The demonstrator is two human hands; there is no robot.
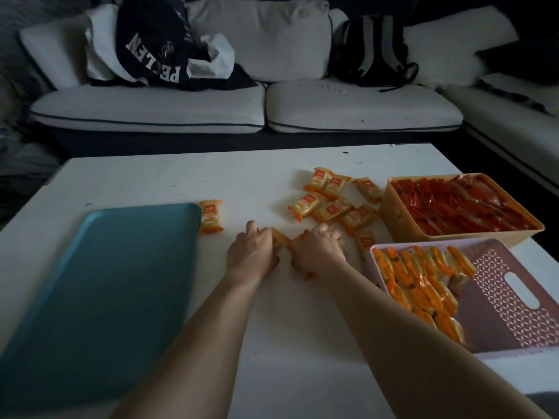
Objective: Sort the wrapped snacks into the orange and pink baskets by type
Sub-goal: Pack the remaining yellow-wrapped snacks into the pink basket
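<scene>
The only lettering large enough to read is on the dark navy garment (151,25) heaped on the sofa (151,107). It is in white block capitals, upside down to the camera and running diagonally across the folded cloth. The letters seem to spell "PE", then one letter lost in a crease that could be a C, then "LEN". A small white emblem just beside them is too small to make out. Each loose wrapped snack (305,204) carries a small red label panel with pale print on its yellow wrapper, too small to read. The red packets (459,204) in the orange basket (396,219) show no legible print.
</scene>
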